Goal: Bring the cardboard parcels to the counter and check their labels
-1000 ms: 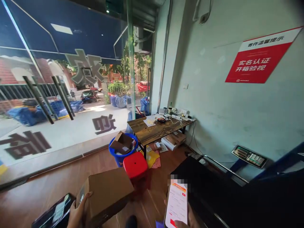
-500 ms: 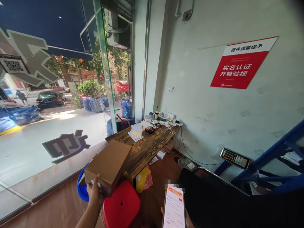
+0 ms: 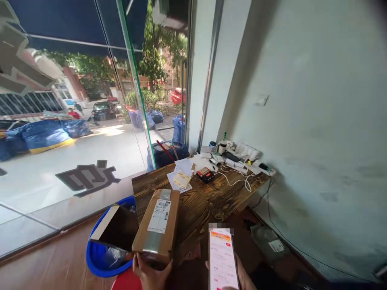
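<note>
The brown cardboard box (image 3: 159, 225) is closed, with a silvery strip of tape running along its top and a white printed label stuck over it. The left hand (image 3: 151, 276) grips its near end, and its far end overlaps the near left part of the wooden table (image 3: 199, 205); whether they touch is unclear. The phone (image 3: 223, 259) is in the right hand (image 3: 243, 278), its lit screen facing the camera, showing a white page with an orange-red banner.

Left grip (image 3: 152, 275): low centre, digits spread | Right grip (image 3: 243, 275): lower right, fingers curled
</note>
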Action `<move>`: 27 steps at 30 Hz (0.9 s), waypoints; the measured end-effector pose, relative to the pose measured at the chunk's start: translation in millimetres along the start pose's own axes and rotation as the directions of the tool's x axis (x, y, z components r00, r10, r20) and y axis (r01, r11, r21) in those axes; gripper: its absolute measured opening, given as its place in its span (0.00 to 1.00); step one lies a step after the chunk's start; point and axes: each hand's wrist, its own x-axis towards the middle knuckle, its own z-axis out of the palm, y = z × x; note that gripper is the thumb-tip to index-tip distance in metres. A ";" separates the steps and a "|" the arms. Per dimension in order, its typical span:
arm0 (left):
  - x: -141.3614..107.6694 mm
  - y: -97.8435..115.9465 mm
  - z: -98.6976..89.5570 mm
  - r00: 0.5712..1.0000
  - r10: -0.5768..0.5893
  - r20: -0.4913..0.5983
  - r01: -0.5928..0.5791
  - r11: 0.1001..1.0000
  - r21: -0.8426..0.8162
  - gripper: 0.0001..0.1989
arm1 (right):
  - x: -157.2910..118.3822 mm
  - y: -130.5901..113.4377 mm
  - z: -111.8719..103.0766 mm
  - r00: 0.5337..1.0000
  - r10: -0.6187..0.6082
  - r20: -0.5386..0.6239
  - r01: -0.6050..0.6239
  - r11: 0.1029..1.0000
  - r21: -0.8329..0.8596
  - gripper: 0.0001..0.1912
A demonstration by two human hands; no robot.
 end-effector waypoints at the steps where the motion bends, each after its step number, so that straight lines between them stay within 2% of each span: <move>1: -4.4 10.4 7.8 0.999 -0.047 0.013 0.047 0.999 0.007 0.67 | 9.6 -10.0 -0.6 1.000 0.006 0.024 -0.005 1.000 -0.028 0.40; 4: -10.0 41.9 26.2 0.972 -0.226 0.059 0.224 0.974 0.031 0.64 | 36.2 -34.5 3.5 0.996 0.060 0.071 -0.055 0.996 -0.066 0.44; 7: -12.7 63.3 34.8 0.937 -0.322 0.135 0.317 0.947 0.058 0.59 | 56.9 -48.0 9.7 0.990 0.107 0.087 -0.104 0.994 -0.040 0.50; 9: -16.3 66.9 32.9 0.926 -0.316 0.209 0.305 0.949 0.081 0.57 | 65.9 -50.5 10.4 0.983 0.145 0.115 -0.142 0.989 -0.031 0.53; 12: -22.2 55.2 18.1 0.940 -0.217 0.262 0.196 0.975 0.105 0.52 | 74.6 -48.2 5.4 0.971 0.183 0.155 -0.182 0.983 -0.023 0.54; 14: -21.7 40.8 1.8 0.953 -0.190 0.237 0.164 0.978 0.127 0.48 | 78.7 -45.6 1.3 0.961 0.205 0.183 -0.202 0.979 -0.036 0.54; 16: -14.4 27.4 -16.7 0.948 -0.260 0.182 0.230 0.958 0.173 0.46 | 81.9 -44.1 -0.7 0.950 0.223 0.219 -0.218 0.975 -0.045 0.54; 19: 7.3 18.8 -42.1 0.907 -0.413 0.084 0.386 0.894 0.227 0.49 | 85.5 -44.5 1.6 0.931 0.245 0.272 -0.248 0.969 -0.024 0.57; 22: 28.3 22.3 -58.8 0.860 -0.510 -0.008 0.497 0.835 0.236 0.53 | 88.2 -45.4 6.8 0.910 0.247 0.333 -0.260 0.966 -0.005 0.59; 25: 35.1 24.3 -67.3 0.803 -0.591 -0.078 0.592 0.776 0.216 0.52 | 90.0 -44.3 10.5 0.899 0.235 0.369 -0.250 0.968 -0.005 0.57; 27: 32.2 20.8 -71.4 0.781 -0.616 -0.102 0.622 0.755 0.209 0.50 | 90.6 -43.0 12.3 0.895 0.227 0.383 -0.246 0.969 0.002 0.56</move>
